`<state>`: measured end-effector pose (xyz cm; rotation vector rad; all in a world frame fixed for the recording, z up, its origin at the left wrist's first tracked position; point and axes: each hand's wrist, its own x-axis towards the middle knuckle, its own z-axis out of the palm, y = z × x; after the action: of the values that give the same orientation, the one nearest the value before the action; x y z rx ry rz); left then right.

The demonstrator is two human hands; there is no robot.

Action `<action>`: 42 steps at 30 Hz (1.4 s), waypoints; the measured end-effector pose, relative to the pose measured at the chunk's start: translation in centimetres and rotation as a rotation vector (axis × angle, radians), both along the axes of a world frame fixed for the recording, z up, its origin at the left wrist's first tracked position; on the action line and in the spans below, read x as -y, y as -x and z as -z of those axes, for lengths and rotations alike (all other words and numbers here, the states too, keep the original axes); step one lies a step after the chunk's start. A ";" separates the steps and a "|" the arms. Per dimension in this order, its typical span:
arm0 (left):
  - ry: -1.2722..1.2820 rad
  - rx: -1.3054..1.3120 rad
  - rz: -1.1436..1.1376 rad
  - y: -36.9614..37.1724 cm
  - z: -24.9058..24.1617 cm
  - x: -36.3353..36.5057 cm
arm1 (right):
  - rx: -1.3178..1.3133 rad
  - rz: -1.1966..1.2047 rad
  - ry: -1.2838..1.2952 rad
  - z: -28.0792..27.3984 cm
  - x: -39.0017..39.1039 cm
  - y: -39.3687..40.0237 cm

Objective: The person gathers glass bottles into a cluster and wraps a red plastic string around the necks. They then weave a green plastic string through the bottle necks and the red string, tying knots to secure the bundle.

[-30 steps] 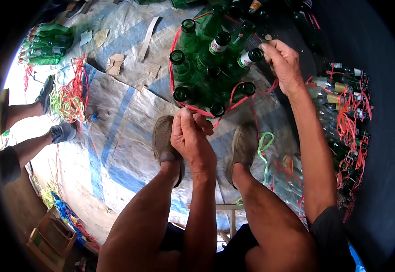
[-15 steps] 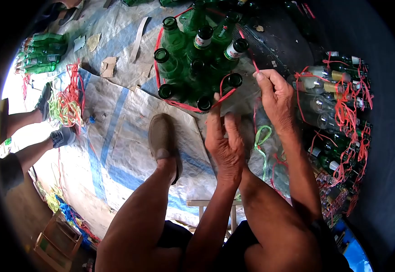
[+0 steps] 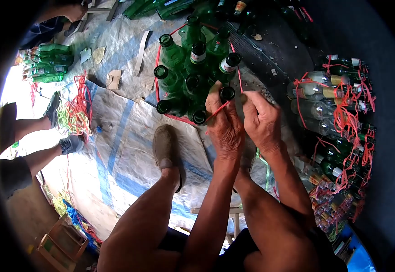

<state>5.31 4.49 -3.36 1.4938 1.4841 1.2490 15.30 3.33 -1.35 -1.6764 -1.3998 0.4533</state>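
Note:
A cluster of upright green glass bottles (image 3: pixel 190 68) stands on the ground sheet, with a red string (image 3: pixel 158 77) looped around it. My left hand (image 3: pixel 224 122) is at the cluster's near right edge, fingers against the string beside the nearest right bottle (image 3: pixel 227 94). Just right of it, my right hand (image 3: pixel 262 115) pinches the string, which runs up along the cluster's right side. The fingertips of my left hand are partly behind that bottle's neck.
Tied bottle bundles (image 3: pixel 324 90) with red string lie at the right. More green bottles (image 3: pixel 50 62) and a string pile (image 3: pixel 74 109) are at the left, near another person's legs (image 3: pixel 39 124). A wooden frame (image 3: pixel 61 245) sits lower left.
My right hand has moved down and left, closer to my left hand, drawing the string along the cluster's right side. The view has shifted slightly, and another person's hand shows at the upper left.

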 end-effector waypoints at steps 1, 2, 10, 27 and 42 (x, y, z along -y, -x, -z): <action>-0.023 -0.011 -0.007 0.0 0.3 -0.1 | -0.015 0.008 0.006 -0.6 0.1 0.4; -0.045 -0.020 -0.013 0.0 0.6 -0.1 | -0.017 -0.002 -0.010 -0.6 0.2 0.7; -0.102 -0.015 -0.030 0.1 1.4 -0.2 | 0.042 -0.055 -0.047 -0.7 0.8 1.1; 0.063 0.431 0.035 -0.2 1.7 0.4 | 0.193 -0.064 -0.089 -0.7 1.6 1.4; 0.094 0.577 0.109 0.4 1.4 0.1 | 0.296 -0.115 -0.085 -1.8 2.0 1.6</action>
<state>4.95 4.38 -4.79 1.0159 1.0457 1.3729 13.69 1.30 0.43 -1.6473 -1.7125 0.2105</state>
